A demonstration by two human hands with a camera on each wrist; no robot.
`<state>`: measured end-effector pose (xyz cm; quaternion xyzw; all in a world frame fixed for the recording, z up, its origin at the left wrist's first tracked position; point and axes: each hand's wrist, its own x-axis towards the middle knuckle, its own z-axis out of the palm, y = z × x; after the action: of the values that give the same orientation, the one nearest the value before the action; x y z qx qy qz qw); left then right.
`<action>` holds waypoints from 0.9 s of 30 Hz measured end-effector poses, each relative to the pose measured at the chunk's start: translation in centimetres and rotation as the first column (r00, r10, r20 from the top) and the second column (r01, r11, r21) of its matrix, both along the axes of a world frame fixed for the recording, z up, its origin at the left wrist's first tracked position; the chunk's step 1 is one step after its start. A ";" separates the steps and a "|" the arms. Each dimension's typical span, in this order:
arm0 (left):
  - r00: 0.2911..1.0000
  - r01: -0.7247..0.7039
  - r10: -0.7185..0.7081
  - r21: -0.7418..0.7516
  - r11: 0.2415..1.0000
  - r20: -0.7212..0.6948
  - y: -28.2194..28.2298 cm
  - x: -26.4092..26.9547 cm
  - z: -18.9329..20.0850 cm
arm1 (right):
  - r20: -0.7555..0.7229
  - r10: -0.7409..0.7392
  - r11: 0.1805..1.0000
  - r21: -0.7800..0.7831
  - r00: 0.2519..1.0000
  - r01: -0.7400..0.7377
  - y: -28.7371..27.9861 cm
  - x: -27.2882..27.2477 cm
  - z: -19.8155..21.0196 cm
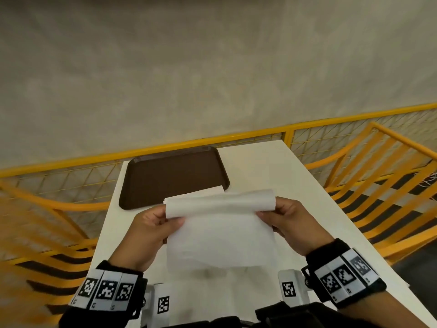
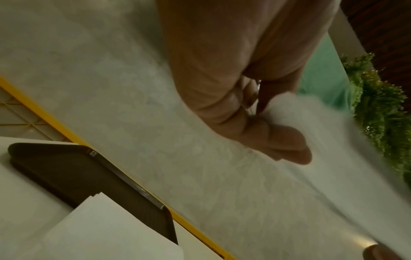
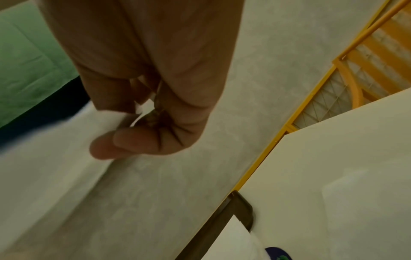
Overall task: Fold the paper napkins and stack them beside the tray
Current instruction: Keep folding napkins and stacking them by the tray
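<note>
A white paper napkin [image 1: 220, 233] hangs in the air above the white table [image 1: 264, 166], its top edge curled over toward me. My left hand [image 1: 151, 228] pinches its upper left corner and my right hand [image 1: 286, 221] pinches its upper right corner. The left wrist view shows thumb and fingers [image 2: 278, 140] closed on the blurred napkin [image 2: 300, 112]; the right wrist view shows the same pinch [image 3: 124, 140] on the napkin [image 3: 55, 158]. Behind the held sheet a pile of flat napkins [image 1: 212, 191] overlaps the near edge of a brown tray [image 1: 170, 171].
Yellow metal railing [image 1: 236, 136] runs behind the table, and yellow slatted chairs [image 1: 378, 185] stand on both sides. Bare tabletop lies to the right of the tray. The napkin pile [image 2: 106, 228] and tray [image 2: 77, 172] show low in the left wrist view.
</note>
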<state>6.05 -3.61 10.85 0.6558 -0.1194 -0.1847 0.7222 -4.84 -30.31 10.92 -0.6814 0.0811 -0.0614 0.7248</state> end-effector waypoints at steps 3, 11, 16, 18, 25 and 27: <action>0.999 0.016 -0.018 0.046 0.999 0.037 0.5 0.4 -0.3 | 0.026 0.009 0.998 -0.066 1.000 -0.008 -0.2 0.0 0.2; 0.994 0.107 -0.105 -0.046 0.993 0.025 0.5 0.2 -0.1 | -0.090 -0.024 0.982 0.187 0.996 0.041 -0.7 0.5 -0.2; 0.992 0.077 -0.078 0.015 0.997 0.101 0.0 0.0 -1.6 | -0.080 -0.126 0.990 -0.079 0.989 0.120 -0.3 0.9 -1.4; 0.995 0.053 -0.056 0.040 0.998 0.082 -0.1 -0.2 -2.5 | -0.072 -0.180 0.978 -0.118 0.981 0.171 -0.2 1.3 -2.2; 1.000 -0.008 0.011 0.259 0.966 -0.009 -1.1 -0.5 -5.2 | -0.118 -0.265 0.945 -0.227 0.957 0.234 0.8 2.3 -4.4; 0.998 -0.061 0.055 0.325 0.944 0.028 -1.2 0.6 -6.0 | -0.143 -0.268 0.951 -0.198 0.953 0.237 0.9 2.5 -4.7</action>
<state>6.64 -4.81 4.82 0.7709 -0.0743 -0.1745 0.6081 -2.38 -29.38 6.20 -0.7303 0.2229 -0.1032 0.6374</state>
